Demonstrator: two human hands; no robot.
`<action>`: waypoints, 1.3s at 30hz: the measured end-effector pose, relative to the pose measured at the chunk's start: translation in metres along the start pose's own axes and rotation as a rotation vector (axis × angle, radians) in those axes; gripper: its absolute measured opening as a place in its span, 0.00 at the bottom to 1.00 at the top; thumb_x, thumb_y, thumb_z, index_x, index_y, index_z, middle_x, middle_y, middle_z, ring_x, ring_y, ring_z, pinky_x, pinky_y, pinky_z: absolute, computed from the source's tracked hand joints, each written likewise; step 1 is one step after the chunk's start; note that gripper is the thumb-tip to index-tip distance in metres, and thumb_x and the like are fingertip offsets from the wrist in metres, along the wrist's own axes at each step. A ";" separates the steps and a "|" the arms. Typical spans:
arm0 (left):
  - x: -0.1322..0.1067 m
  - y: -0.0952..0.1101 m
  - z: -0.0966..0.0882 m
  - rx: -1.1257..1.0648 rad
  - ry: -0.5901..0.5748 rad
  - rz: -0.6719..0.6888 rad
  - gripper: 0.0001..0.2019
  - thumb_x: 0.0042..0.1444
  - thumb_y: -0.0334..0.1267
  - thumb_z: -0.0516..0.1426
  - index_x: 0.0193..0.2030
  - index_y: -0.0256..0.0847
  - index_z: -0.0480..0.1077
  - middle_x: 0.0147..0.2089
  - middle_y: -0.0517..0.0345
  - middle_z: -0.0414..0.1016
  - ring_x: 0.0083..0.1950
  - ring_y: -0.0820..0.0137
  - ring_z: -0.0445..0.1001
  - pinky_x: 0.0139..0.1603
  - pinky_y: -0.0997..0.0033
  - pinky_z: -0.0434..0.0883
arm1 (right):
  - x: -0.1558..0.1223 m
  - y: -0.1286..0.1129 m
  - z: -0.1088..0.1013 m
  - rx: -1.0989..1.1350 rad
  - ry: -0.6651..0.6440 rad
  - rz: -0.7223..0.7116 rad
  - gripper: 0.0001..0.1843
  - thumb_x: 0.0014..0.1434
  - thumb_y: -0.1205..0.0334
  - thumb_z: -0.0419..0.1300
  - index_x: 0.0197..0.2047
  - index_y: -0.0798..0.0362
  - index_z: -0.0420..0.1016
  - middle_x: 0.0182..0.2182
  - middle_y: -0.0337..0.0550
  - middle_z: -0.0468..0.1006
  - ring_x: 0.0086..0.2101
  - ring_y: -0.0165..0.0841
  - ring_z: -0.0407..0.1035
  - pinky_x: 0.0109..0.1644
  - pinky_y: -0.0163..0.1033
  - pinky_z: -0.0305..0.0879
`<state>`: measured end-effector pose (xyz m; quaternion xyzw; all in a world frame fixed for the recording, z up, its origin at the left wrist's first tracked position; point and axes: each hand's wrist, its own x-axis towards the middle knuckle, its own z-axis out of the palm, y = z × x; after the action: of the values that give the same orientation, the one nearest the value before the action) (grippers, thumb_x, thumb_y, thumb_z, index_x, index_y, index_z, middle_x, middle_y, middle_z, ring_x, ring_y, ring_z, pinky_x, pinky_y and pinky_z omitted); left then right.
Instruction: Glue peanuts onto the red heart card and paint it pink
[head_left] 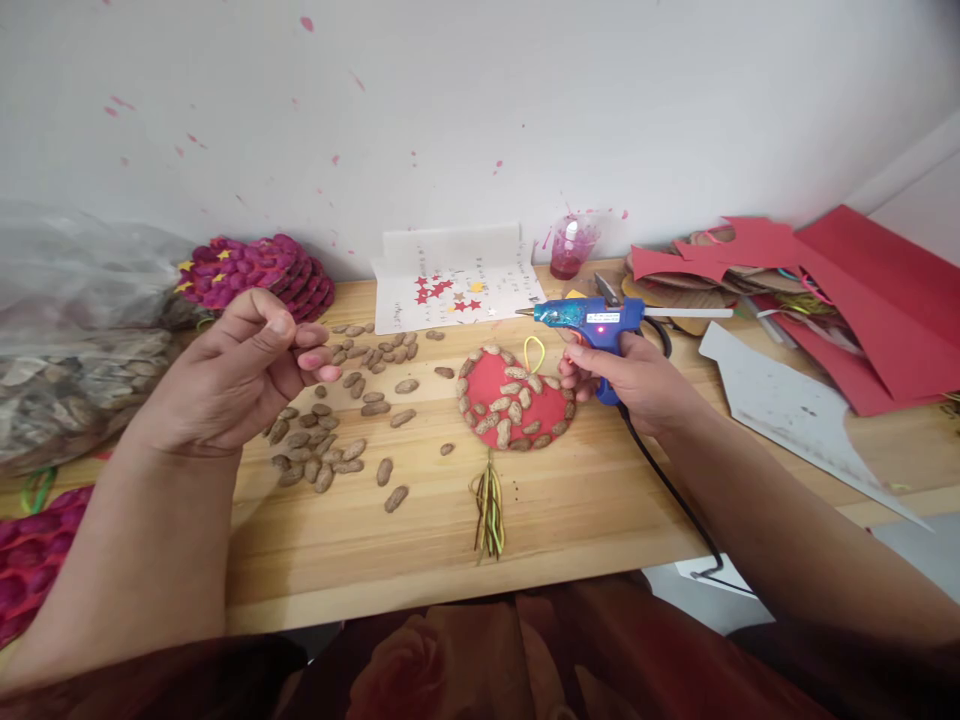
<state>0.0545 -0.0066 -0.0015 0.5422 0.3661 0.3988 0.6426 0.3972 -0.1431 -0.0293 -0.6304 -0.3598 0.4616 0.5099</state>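
My right hand [626,375] is wrapped round the handle of a blue hot glue gun [589,318], its nozzle pointing left and a white glue stick [686,313] coming out of the back. Raised over the left of the table, my left hand [247,365] is closed, thumb against forefinger; I cannot make out anything in the pinch. Below the glue gun lies a red craft piece [487,380] edged with peanuts, more peanuts across its middle. It has a yellow loop [534,352] on top and a green and brown tassel [489,515] below.
Loose peanuts [319,445] spread over the wooden table [360,560]. Behind are a paper sheet [390,310] with small stars and a stained cup [572,248]. Red card [885,310] and a grey-white offcut [780,400] lie right; purple pieces [259,270] and a plastic bag [82,340] left. A black cord [667,485] hangs off the front.
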 end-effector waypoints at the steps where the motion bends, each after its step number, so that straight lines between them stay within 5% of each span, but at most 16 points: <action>1: 0.000 0.000 0.000 -0.006 0.001 -0.004 0.16 0.51 0.39 0.71 0.30 0.45 0.66 0.31 0.64 0.72 0.31 0.72 0.68 0.34 0.68 0.74 | 0.000 0.000 0.000 0.001 -0.001 -0.003 0.17 0.48 0.49 0.74 0.28 0.50 0.74 0.27 0.40 0.77 0.28 0.32 0.72 0.27 0.35 0.67; 12: -0.001 0.003 0.002 -0.049 -0.010 0.005 0.16 0.54 0.38 0.70 0.29 0.44 0.65 0.30 0.61 0.68 0.31 0.73 0.67 0.33 0.70 0.76 | 0.002 0.002 -0.001 0.019 0.000 0.009 0.17 0.48 0.50 0.75 0.32 0.50 0.75 0.27 0.39 0.78 0.29 0.32 0.73 0.28 0.36 0.68; 20: 0.005 0.000 -0.010 -0.153 -0.157 0.026 0.14 0.56 0.36 0.69 0.31 0.40 0.66 0.31 0.61 0.66 0.31 0.75 0.68 0.35 0.73 0.78 | 0.004 0.005 -0.003 0.017 0.006 0.007 0.19 0.46 0.48 0.76 0.30 0.50 0.75 0.28 0.41 0.78 0.29 0.34 0.73 0.27 0.37 0.67; 27: 0.004 0.001 -0.006 -0.176 -0.088 0.031 0.13 0.57 0.33 0.67 0.29 0.40 0.66 0.30 0.61 0.66 0.29 0.76 0.63 0.32 0.75 0.75 | 0.003 0.005 -0.003 0.005 -0.011 -0.007 0.20 0.47 0.46 0.76 0.29 0.51 0.76 0.28 0.41 0.78 0.29 0.33 0.72 0.28 0.37 0.67; 39: 0.001 0.001 -0.002 -0.199 -0.011 0.080 0.17 0.52 0.38 0.71 0.32 0.42 0.64 0.32 0.63 0.67 0.33 0.75 0.69 0.34 0.76 0.73 | 0.003 0.003 -0.003 -0.070 0.028 0.037 0.21 0.44 0.42 0.76 0.27 0.50 0.79 0.26 0.43 0.79 0.27 0.34 0.72 0.28 0.37 0.69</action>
<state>0.0534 -0.0047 -0.0006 0.4920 0.2990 0.4556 0.6789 0.4010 -0.1424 -0.0327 -0.6610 -0.3567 0.4492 0.4837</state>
